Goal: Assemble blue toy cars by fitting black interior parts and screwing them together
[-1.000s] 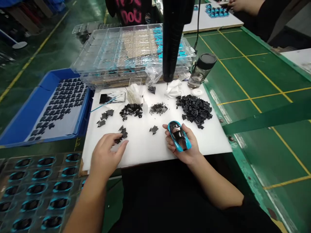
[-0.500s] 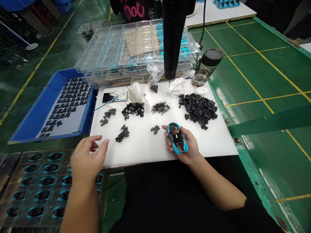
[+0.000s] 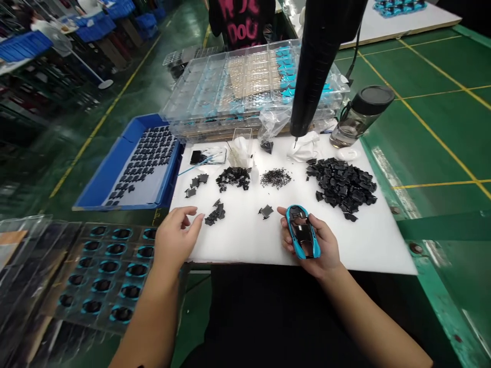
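A blue and black toy car shell (image 3: 303,232) rests in my right hand (image 3: 326,248), its fingers wrapped round the sides. My left hand (image 3: 178,235) hovers at the left front edge of the white board (image 3: 238,240), thumb and fingers apart, holding nothing. Just right of that hand is a small cluster of black parts (image 3: 215,213). One flat dark part (image 3: 266,211) lies between the hands. Farther back are a pile of tiny screws (image 3: 276,177), a heap of small black pieces (image 3: 233,179) and a big heap of black parts (image 3: 343,184).
A black electric screwdriver (image 3: 312,76) hangs over the board's back. Clear plastic trays (image 3: 199,87) are stacked behind it, with a water bottle (image 3: 360,115) at the right. On the left are a blue bin (image 3: 126,133) and a tray of blue shells (image 3: 102,266). A person stands beyond.
The whole view has shifted, so the board and both hands appear farther right. My right hand still holds the car shell, and my left hand stays apart from the parts.
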A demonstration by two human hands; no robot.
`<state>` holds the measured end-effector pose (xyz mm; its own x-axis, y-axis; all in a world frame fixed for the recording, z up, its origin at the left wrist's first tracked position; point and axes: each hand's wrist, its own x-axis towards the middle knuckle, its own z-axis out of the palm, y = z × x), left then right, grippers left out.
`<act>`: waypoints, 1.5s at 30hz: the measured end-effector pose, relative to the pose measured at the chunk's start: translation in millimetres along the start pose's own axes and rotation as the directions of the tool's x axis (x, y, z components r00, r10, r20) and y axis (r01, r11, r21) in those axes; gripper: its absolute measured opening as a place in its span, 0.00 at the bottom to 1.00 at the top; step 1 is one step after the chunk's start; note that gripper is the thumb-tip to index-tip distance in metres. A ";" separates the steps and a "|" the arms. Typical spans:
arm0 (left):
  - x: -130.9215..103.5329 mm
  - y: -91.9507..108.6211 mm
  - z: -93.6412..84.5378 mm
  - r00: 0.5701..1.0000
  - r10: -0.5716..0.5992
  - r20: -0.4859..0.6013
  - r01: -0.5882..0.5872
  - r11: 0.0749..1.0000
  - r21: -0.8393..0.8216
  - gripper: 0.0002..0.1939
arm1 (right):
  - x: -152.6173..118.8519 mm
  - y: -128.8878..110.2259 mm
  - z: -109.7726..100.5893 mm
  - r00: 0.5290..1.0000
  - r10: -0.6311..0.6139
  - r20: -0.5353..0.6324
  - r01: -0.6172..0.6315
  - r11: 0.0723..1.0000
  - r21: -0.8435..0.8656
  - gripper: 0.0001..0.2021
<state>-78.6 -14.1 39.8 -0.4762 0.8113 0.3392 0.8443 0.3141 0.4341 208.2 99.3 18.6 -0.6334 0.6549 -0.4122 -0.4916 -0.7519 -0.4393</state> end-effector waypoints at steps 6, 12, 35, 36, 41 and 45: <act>11.5 6.2 6.4 0.998 0.008 0.054 -0.009 1.000 0.013 0.09 | 0.4 0.0 -0.6 1.000 0.011 0.002 -0.011 1.000 0.011 0.21; 39.9 -13.0 10.8 0.974 -0.224 0.031 0.226 0.970 -0.088 0.13 | 0.9 0.0 -1.4 1.000 0.012 0.007 -0.012 1.000 0.018 0.21; 139.4 -70.1 12.5 0.952 -0.295 -0.085 0.242 0.892 -0.382 0.23 | 1.3 2.7 -2.5 1.000 -0.009 0.007 0.008 0.999 0.044 0.21; 143.1 -65.0 15.7 0.951 -0.282 -0.124 0.209 0.886 -0.414 0.24 | 1.5 2.9 -2.7 1.000 -0.012 0.005 0.012 0.999 0.043 0.21; 154.9 -42.0 24.5 0.937 -0.233 -0.261 0.089 0.880 -0.467 0.19 | 1.2 3.3 -3.1 1.000 -0.016 0.007 0.016 0.999 0.047 0.21; 145.3 -33.5 16.4 0.929 -0.220 -0.297 0.076 0.900 -0.430 0.13 | 0.9 2.7 -2.3 1.000 -0.018 0.015 0.017 0.999 0.048 0.21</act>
<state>-172.0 101.4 60.8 -0.7014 0.5378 0.4677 0.6179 0.1318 0.7751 207.7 98.1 15.2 -0.6335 0.6672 -0.3919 -0.5304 -0.7432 -0.4079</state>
